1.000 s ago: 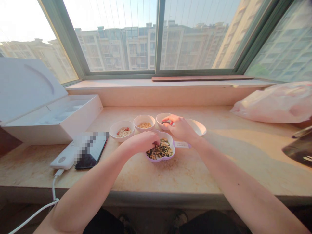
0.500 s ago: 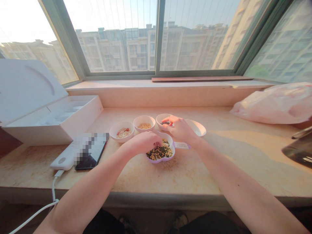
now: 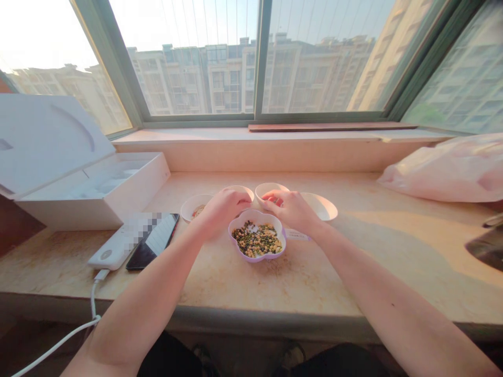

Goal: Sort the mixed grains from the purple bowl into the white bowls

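Lilac bean dish (image 3: 251,212), left hand (image 3: 225,212) now clear

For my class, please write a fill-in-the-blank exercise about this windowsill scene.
The lobed dish holding mixed beans is ____.
The right hand reaches over a small ____ bowl.
The phone lies to the ____ of the white power bank.

Missing words: purple; white; right.
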Motion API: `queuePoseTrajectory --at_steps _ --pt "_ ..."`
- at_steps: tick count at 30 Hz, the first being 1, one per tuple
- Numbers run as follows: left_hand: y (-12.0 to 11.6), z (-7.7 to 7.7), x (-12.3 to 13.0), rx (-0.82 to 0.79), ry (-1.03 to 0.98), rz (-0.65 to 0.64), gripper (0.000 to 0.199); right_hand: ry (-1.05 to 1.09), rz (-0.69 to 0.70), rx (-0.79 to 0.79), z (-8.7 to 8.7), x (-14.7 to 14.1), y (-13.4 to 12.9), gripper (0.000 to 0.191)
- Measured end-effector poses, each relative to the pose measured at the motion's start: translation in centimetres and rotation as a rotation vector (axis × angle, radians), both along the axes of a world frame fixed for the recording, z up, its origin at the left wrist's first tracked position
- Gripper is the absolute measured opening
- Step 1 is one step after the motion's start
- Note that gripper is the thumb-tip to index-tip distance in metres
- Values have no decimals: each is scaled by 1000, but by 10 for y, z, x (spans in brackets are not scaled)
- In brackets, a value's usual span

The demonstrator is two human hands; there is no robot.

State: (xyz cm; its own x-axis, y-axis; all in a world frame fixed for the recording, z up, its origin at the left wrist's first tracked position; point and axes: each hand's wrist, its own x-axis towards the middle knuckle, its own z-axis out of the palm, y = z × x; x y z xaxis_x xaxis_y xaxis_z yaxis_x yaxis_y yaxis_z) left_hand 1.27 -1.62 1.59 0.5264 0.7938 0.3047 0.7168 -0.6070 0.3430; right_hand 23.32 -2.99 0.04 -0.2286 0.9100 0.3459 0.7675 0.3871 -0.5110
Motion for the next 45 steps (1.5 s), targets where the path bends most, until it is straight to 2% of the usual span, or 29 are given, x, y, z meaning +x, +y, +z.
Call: queuePoseTrajectory --at_steps 2,6,8,10,12,14,20,23,32,40,45 --pt "5 -1 -4 20 -19 69 26 10 88 -59 0 -2 -4 24" --pt "12 -8 -10 30 30 196 30 -46 384 -186 -2 -10 -13 24" --pt "15 -11 -12 24 88 219 33 -79 494 -211 -4 -17 -18 30" --pt "16 -13 -14 7 134 215 36 -120 534 -208 -6 -23 -22 42" --pt "17 -14 -14 -11 160 189 38 -189 507 -200 -8 -28 -25 54" --pt "17 -13 -14 -5 177 171 39 -248 481 -201 -9 -31 -25 57" --pt "16 -13 -11 52 180 159 37 -284 444 -216 -16 -37 -19 20" --pt "15 -13 -9 57 168 148 37 -266 399 -223 -20 -38 -17 13" --pt "9 -8 -4 54 147 144 35 -132 457 -184 -24 -39 -14 25" --pt "13 -13 -6 86 129 121 34 -50 509 -158 -20 -37 -16 28" --pt "10 -10 -4 78 70 89 31 59 437 -176 -20 -30 -12 21"
